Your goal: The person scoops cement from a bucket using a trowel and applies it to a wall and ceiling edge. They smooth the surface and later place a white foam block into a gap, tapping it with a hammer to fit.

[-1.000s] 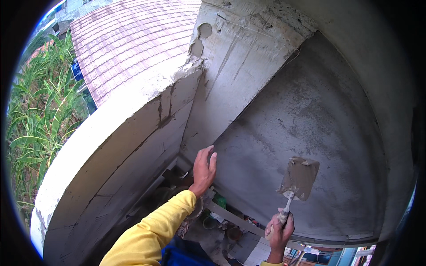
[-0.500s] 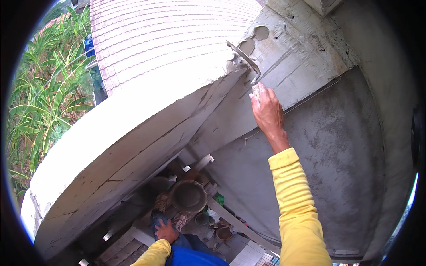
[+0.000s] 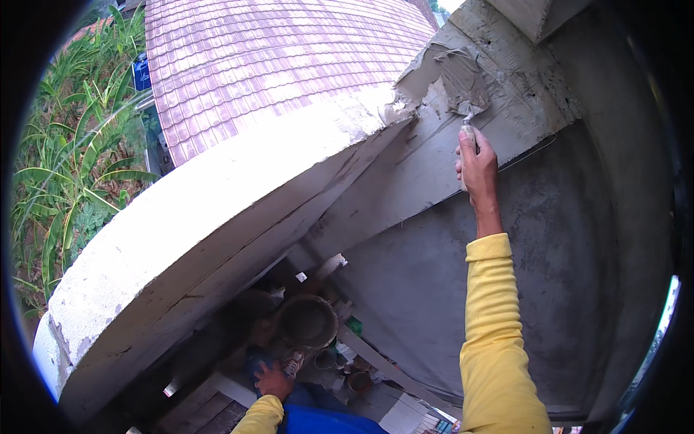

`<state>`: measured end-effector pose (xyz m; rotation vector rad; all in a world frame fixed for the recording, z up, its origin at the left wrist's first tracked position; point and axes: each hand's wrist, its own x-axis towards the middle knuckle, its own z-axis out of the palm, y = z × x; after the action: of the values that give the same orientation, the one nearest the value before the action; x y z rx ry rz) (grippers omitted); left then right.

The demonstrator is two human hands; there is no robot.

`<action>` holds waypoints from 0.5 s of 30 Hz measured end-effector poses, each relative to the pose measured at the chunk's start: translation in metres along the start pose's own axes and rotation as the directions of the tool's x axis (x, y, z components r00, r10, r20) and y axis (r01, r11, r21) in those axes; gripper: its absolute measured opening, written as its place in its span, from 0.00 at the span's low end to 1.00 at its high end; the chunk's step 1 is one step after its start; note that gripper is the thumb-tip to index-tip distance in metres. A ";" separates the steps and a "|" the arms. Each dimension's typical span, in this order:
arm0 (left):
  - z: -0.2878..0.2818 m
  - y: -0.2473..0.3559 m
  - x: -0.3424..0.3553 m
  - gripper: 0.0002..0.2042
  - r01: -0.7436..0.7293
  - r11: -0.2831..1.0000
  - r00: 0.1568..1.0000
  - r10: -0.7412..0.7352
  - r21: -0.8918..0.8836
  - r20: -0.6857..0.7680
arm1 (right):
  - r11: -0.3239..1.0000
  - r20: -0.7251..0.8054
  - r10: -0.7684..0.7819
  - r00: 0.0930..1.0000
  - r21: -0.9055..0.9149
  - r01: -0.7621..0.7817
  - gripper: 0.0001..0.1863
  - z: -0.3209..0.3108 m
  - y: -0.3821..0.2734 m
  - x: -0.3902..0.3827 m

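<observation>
My right hand (image 3: 477,163) is closed round the handle of a trowel (image 3: 468,124), arm stretched out ahead. The blade lies against the concrete face of a pillar (image 3: 524,79), over a patch of wet grey mortar (image 3: 457,69). Blade and mortar are hard to tell apart there. Left of the patch, the pale top of a low curved wall (image 3: 210,170) meets the pillar, with rough mortar at the joint. Low down, my left hand (image 3: 275,380) rests on my leg, fingers apart and holding nothing.
Below stand a round mortar tub (image 3: 309,322), a small pot (image 3: 359,382) and wooden planks (image 3: 199,405). A grey plastered wall (image 3: 549,267) rises at the right. Beyond the curved wall are a tiled roof (image 3: 267,65) and green plants (image 3: 79,159).
My right hand has moved right with the trowel, whose blade has turned from edge-on to flat against the pillar. Mortar is now spread over the two small patches. My left hand stays on my leg.
</observation>
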<state>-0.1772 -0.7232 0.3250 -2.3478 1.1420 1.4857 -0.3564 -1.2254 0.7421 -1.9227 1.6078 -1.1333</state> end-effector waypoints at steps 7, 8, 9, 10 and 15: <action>0.009 -0.003 0.011 0.43 0.003 1.000 1.000 -0.004 0.013 0.009 | 0.990 -0.010 0.003 1.000 0.143 -0.001 0.20 0.005 0.018 -0.055; 0.012 -0.004 0.013 0.43 0.003 1.000 1.000 -0.003 0.023 0.005 | 0.988 0.032 -0.020 0.999 0.153 0.015 0.20 0.009 0.002 -0.042; 0.015 -0.005 0.013 0.44 0.013 0.999 1.000 -0.013 0.037 -0.001 | 0.983 0.064 -0.016 0.998 0.181 0.004 0.20 0.019 -0.018 -0.026; 0.016 -0.001 0.010 0.43 0.004 0.999 1.000 -0.004 0.040 0.009 | 0.980 0.085 -0.008 0.996 0.198 -0.009 0.20 0.024 -0.038 -0.011; 0.000 0.009 -0.001 0.41 0.008 0.999 1.000 -0.009 0.043 0.021 | 0.990 0.023 0.092 0.996 0.105 -0.094 0.21 0.023 -0.050 -0.017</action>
<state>-0.1834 -0.7294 0.3286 -2.3002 1.1455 1.4654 -0.3067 -1.2002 0.7591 -1.7683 1.5775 -1.1359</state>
